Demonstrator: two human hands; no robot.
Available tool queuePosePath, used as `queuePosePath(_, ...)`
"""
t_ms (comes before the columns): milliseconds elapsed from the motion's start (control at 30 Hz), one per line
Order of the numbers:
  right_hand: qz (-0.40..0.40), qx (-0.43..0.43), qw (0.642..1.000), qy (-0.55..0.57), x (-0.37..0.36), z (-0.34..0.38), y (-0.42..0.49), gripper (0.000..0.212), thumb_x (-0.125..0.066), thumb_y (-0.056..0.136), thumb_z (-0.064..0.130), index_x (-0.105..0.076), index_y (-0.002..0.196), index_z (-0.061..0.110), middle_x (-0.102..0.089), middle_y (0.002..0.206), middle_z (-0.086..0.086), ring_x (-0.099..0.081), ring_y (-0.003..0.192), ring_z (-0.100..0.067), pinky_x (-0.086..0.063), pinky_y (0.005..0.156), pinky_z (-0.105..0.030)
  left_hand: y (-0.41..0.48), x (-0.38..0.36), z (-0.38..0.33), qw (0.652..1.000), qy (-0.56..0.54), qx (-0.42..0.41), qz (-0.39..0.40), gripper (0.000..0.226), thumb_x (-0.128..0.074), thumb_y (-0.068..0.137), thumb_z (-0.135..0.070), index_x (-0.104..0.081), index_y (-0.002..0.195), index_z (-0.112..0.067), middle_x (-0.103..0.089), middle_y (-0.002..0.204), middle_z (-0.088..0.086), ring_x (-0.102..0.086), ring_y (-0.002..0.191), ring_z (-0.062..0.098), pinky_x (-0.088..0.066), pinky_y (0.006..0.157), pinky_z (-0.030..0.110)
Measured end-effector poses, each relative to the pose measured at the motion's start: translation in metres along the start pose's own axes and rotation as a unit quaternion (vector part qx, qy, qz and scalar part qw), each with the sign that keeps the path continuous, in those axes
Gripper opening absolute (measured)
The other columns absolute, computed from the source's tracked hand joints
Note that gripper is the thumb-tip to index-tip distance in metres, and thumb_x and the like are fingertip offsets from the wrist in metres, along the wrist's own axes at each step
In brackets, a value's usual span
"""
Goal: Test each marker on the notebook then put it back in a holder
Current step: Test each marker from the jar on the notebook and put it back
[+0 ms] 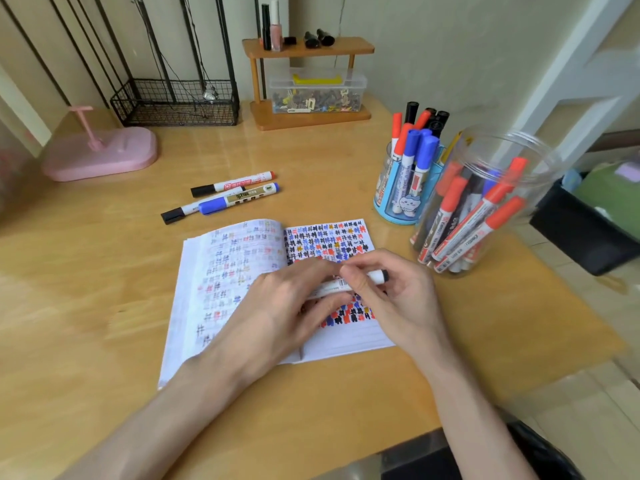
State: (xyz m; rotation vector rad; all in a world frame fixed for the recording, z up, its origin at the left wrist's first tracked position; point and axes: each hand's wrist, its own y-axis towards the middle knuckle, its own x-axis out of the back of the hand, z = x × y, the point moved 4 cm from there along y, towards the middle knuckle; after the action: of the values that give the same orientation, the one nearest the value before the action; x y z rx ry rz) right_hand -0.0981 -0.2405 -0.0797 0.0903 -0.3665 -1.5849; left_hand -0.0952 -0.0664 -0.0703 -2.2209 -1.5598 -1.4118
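An open notebook (239,271) lies on the wooden desk, its right page crowded with red, blue and black test marks. Both my hands hold one white marker (337,286) with a black end over the right page. My left hand (287,306) grips its left part and my right hand (391,299) pinches it near the black end. Whether it is capped is hidden by my fingers. Three more markers (225,197) lie loose on the desk beyond the notebook. A blue holder (398,199) and a clear plastic jar (481,202) at the right both hold several markers.
A pink stand (104,154) sits at the far left. Behind it is a black wire basket (176,102). A small wooden shelf (308,81) with a clear box stands against the wall. The desk edge (554,306) runs close past the jar on the right.
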Motion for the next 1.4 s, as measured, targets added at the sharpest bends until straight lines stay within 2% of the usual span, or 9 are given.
queuePosePath(100, -0.035, -0.002, 0.999, 0.021, 0.006, 0.004, 0.0, 0.011, -0.077, 0.087, 0.026, -0.076, 0.088, 0.015, -0.075, 0.076, 0.01, -0.069, 0.072, -0.003, -0.051, 0.065, -0.019, -0.001, 0.005, 0.005, 1.0, -0.004, 0.025, -0.016, 0.029, -0.064, 0.1, -0.046, -0.066, 0.123, -0.029, -0.071, 0.104, -0.019, -0.063, 0.082, -0.006, -0.047, 0.072, 0.014)
queuePosePath(267, -0.116, -0.034, 0.988, 0.094, 0.021, 0.004, 0.0, 0.026, -0.077, 0.085, 0.03, -0.072, 0.088, 0.004, -0.059, 0.061, 0.008, -0.052, 0.059, -0.009, -0.043, 0.059, -0.027, -0.001, 0.011, 0.016, 0.998, 0.042, 0.039, -0.019, 0.037, -0.048, 0.103, -0.056, -0.067, 0.118, -0.029, -0.07, 0.098, -0.015, -0.063, 0.083, 0.009, -0.047, 0.072, 0.026)
queuePosePath(467, 0.004, -0.057, 0.99, 0.132, 0.002, 0.009, -0.004, 0.021, -0.076, 0.084, 0.02, -0.076, 0.093, 0.001, -0.073, 0.07, 0.003, -0.063, 0.06, -0.009, -0.051, 0.061, -0.019, 0.0, 0.003, 0.0, 1.0, 0.02, 0.002, 0.01, 0.032, -0.049, 0.104, -0.055, -0.066, 0.116, -0.03, -0.066, 0.091, -0.017, -0.061, 0.08, 0.006, -0.049, 0.07, 0.029)
queuePosePath(667, -0.031, -0.052, 0.992, 0.114, 0.009, 0.003, -0.003, 0.02, -0.07, 0.096, 0.014, -0.072, 0.088, -0.004, -0.068, 0.066, -0.007, -0.062, 0.059, -0.016, -0.051, 0.059, -0.024, -0.001, 0.0, 0.003, 0.996, 0.081, -0.012, 0.048, 0.032, -0.034, 0.112, -0.045, -0.056, 0.105, -0.024, -0.055, 0.082, -0.012, -0.049, 0.071, 0.011, -0.037, 0.065, 0.026)
queuePosePath(800, -0.033, -0.026, 0.994, 0.098, 0.011, 0.007, -0.005, 0.017, -0.069, 0.094, 0.017, -0.071, 0.091, 0.001, -0.068, 0.069, -0.002, -0.063, 0.065, -0.013, -0.052, 0.064, -0.024, 0.001, 0.003, 0.006, 0.995, -0.011, 0.009, 0.097, 0.031, -0.035, 0.112, -0.043, -0.056, 0.096, -0.027, -0.054, 0.074, -0.01, -0.051, 0.066, 0.009, -0.036, 0.062, 0.019)
queuePosePath(967, -0.224, -0.073, 0.967, 0.1, 0.07, -0.003, -0.005, 0.019, -0.066, 0.102, 0.023, -0.07, 0.089, 0.009, -0.064, 0.068, 0.003, -0.056, 0.065, -0.011, -0.046, 0.068, -0.031, -0.006, 0.027, 0.03, 0.989, -0.086, 0.083, 0.082, 0.034, -0.035, 0.11, -0.045, -0.061, 0.096, -0.03, -0.066, 0.084, -0.003, -0.061, 0.075, 0.02, -0.049, 0.075, 0.037)
queuePosePath(1133, -0.136, -0.127, 0.982, 0.044, 0.068, -0.007, -0.018, 0.033, -0.057, 0.105, 0.032, -0.073, 0.097, 0.004, -0.072, 0.07, -0.018, -0.062, 0.057, -0.026, -0.048, 0.059, -0.038, -0.002, 0.008, 0.003, 0.992, -0.048, 0.018, 0.118, 0.032, -0.037, 0.112, -0.04, -0.065, 0.11, -0.025, -0.066, 0.103, -0.013, -0.064, 0.098, 0.012, -0.049, 0.087, 0.034)
queuePosePath(1267, -0.106, -0.123, 0.986, 0.046, 0.069, -0.011, -0.02, 0.02, -0.069, 0.098, 0.023, -0.071, 0.097, 0.003, -0.071, 0.071, -0.016, -0.063, 0.06, -0.026, -0.048, 0.055, -0.03, -0.006, -0.012, -0.018, 0.984, 0.042, -0.074, 0.159, 0.029, -0.038, 0.113, -0.038, -0.06, 0.124, -0.022, -0.06, 0.121, -0.013, -0.053, 0.119, 0.009, -0.043, 0.104, 0.03)
queuePosePath(1400, -0.08, -0.107, 0.991, 0.029, 0.069, -0.012, -0.023, 0.016, -0.072, 0.097, 0.02, -0.073, 0.098, 0.004, -0.067, 0.07, -0.011, -0.059, 0.061, -0.019, -0.048, 0.056, -0.026, -0.004, -0.023, -0.025, 0.983, 0.057, -0.075, 0.159, 0.031, -0.038, 0.113, -0.04, -0.059, 0.127, -0.024, -0.059, 0.126, -0.014, -0.053, 0.123, 0.011, -0.043, 0.104, 0.036)
